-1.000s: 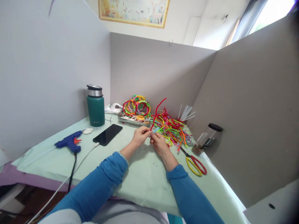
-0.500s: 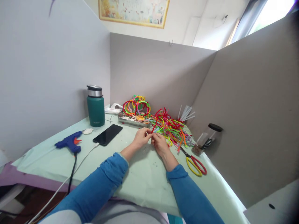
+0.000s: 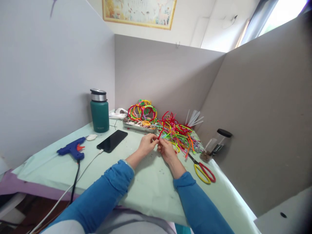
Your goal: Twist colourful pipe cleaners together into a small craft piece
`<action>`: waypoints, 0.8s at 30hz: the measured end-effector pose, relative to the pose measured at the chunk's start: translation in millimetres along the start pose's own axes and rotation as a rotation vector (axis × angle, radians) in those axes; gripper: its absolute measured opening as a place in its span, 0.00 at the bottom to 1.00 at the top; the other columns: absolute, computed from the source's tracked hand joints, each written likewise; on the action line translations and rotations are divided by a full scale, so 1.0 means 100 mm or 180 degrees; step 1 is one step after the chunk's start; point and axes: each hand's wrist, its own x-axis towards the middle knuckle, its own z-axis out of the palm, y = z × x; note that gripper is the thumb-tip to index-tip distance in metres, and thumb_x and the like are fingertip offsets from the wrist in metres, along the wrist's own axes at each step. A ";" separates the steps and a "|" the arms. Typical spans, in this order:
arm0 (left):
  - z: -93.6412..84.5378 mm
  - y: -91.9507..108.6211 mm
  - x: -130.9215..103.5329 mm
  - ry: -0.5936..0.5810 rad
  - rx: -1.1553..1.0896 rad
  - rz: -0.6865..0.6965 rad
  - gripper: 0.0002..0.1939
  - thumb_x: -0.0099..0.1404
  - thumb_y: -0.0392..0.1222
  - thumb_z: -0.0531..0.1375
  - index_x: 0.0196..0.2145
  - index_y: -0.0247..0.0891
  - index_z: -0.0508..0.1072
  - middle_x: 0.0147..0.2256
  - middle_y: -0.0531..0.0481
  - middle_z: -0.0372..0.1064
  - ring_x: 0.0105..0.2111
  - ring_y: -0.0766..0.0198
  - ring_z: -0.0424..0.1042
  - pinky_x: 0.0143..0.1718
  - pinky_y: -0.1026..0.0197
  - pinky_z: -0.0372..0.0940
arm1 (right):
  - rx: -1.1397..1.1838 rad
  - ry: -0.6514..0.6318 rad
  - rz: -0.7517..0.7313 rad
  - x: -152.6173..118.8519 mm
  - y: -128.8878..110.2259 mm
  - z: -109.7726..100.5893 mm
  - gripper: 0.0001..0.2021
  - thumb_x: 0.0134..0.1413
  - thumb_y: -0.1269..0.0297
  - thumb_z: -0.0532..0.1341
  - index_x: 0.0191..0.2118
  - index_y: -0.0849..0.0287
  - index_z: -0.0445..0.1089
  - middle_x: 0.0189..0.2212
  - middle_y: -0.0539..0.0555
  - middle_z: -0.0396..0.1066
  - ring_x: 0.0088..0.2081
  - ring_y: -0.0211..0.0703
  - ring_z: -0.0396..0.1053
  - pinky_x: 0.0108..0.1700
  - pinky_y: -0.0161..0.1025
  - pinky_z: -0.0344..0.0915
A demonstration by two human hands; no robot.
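Observation:
Both hands meet over the middle of the table, fingertips pinched close together. A red pipe cleaner (image 3: 161, 131) rises from between them, its upper end bent and standing out in front of the pile. My left hand (image 3: 147, 143) is closed on its lower end from the left. From the right, my right hand (image 3: 167, 150) pinches at the same spot; the exact grip of the fingertips is hidden. Just beyond the hands lies a tangled heap of coloured pipe cleaners (image 3: 181, 133). Scissors (image 3: 204, 173) with one red and one yellow handle lie right of my right hand.
Behind my left hand, a metal tray (image 3: 129, 125) holds small pieces, with coloured pipe-cleaner rings (image 3: 142, 112) above. Leftward are a green bottle (image 3: 99, 115), a black phone (image 3: 112, 140) on a white cable and a blue glue gun (image 3: 73, 149). A clear jar (image 3: 217, 144) stands right; grey partitions enclose the table.
The red pipe cleaner's upper part has shifted slightly at the fingertips. Both hands stay in nearly the same place.

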 end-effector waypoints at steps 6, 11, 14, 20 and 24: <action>-0.01 -0.01 0.00 0.0079 -0.0023 0.0097 0.05 0.57 0.38 0.60 0.32 0.36 0.75 0.28 0.51 0.70 0.26 0.70 0.64 0.29 0.67 0.58 | 0.0127 -0.0082 -0.0006 0.00 0.00 -0.01 0.15 0.36 0.56 0.69 0.26 0.59 0.67 0.20 0.46 0.66 0.18 0.30 0.57 0.18 0.30 0.52; -0.02 0.00 0.00 0.0109 -0.0015 0.0146 0.05 0.57 0.36 0.60 0.31 0.37 0.76 0.29 0.50 0.71 0.28 0.69 0.66 0.30 0.67 0.59 | 0.0037 -0.0098 -0.0051 -0.01 0.00 -0.01 0.14 0.36 0.57 0.69 0.25 0.59 0.67 0.18 0.45 0.62 0.18 0.30 0.56 0.19 0.29 0.51; -0.02 0.00 0.00 0.0091 -0.0020 0.0158 0.06 0.57 0.36 0.60 0.33 0.37 0.77 0.30 0.50 0.71 0.29 0.69 0.67 0.32 0.66 0.60 | -0.0011 -0.0086 -0.0079 -0.01 0.00 -0.01 0.14 0.36 0.56 0.69 0.25 0.59 0.66 0.18 0.45 0.62 0.18 0.30 0.55 0.18 0.30 0.51; 0.00 -0.03 0.00 0.0077 0.0002 0.0146 0.08 0.58 0.37 0.60 0.35 0.39 0.78 0.30 0.50 0.72 0.30 0.68 0.68 0.33 0.66 0.61 | 0.0005 -0.0089 -0.0082 0.00 0.01 -0.02 0.13 0.36 0.58 0.68 0.25 0.59 0.67 0.19 0.46 0.63 0.18 0.30 0.56 0.18 0.29 0.51; 0.00 -0.04 0.00 0.0063 0.0057 0.0173 0.08 0.59 0.38 0.59 0.35 0.39 0.78 0.31 0.49 0.72 0.31 0.68 0.69 0.33 0.66 0.62 | -0.0036 -0.0042 -0.0044 0.01 0.01 -0.02 0.14 0.35 0.56 0.69 0.26 0.59 0.66 0.19 0.46 0.64 0.17 0.30 0.56 0.18 0.30 0.51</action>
